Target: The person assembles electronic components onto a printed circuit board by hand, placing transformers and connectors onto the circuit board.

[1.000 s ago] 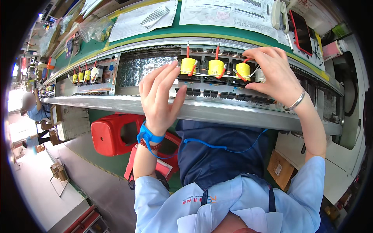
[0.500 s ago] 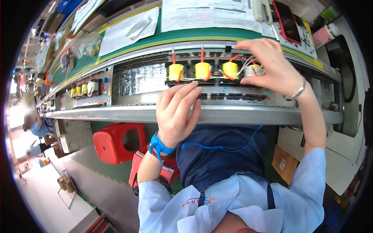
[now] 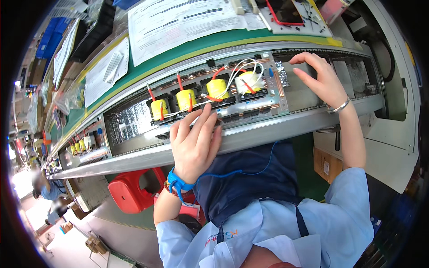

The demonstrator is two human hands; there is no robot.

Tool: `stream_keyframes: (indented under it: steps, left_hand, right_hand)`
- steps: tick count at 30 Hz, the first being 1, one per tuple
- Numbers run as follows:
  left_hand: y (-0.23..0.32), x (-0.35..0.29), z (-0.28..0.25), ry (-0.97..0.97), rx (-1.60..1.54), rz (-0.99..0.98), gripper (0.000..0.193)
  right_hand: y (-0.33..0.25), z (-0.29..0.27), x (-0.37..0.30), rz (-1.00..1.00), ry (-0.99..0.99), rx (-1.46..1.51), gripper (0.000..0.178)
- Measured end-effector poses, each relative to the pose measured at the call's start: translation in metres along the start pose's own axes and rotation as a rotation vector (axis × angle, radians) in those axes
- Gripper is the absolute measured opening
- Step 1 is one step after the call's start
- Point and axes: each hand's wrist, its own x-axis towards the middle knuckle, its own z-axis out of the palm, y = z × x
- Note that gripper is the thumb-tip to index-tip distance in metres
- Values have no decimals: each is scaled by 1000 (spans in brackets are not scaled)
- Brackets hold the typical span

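A circuit board point(image 3: 259, 107) lies in the conveyor, bearing a row of yellow coils, one of them a yellow coil point(image 3: 217, 89) with red leads. The rightmost coil point(image 3: 247, 83) has a whitish face, and thin white wires point(image 3: 231, 80) loop over it and run left along the row. My left hand point(image 3: 194, 144) rests with fingers stretched across the near rail, its tips at the board's near edge by the white wire; it grips nothing. Beyond the board's right end, my right hand point(image 3: 325, 85) hovers over the conveyor, thumb and forefinger apart, holding nothing.
The metal conveyor rail point(image 3: 254, 134) runs across in front of me. Further left sits another board with coils point(image 3: 85, 144). Behind are paper sheets point(image 3: 174, 29), a red-edged phone point(image 3: 286, 11) and a white tray with small black parts point(image 3: 308, 27). A red stool point(image 3: 127, 192) stands below.
My right hand has left the rightmost coil and white wires and moved right, off the board. My left hand stays at the near edge. The whole view has turned and shifted.
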Motion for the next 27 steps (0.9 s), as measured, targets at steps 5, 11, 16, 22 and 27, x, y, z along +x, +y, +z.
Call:
stream_keyframes:
  steps: [5, 11, 16, 22, 27]
  left_hand:
    - [4, 5, 1, -7, 4, -54, 29]
    - [12, 2, 3, -15, 22, -86, 29]
    - [17, -3, 4, 8, 2, -120, 32]
    - [25, -29, 9, 213, -57, -90, 20]
    - [28, -29, 22, 286, -113, -114, 12]
  right_hand:
    - [9, 5, 7, 47, -62, 147, 16]
    - [14, 11, 17, 23, -51, 202, 13]
    - [30, 17, 20, 39, 50, 256, 13]
    - [37, 14, 18, 138, 3, 228, 14]
    - [33, 11, 17, 152, -18, 165, 12]
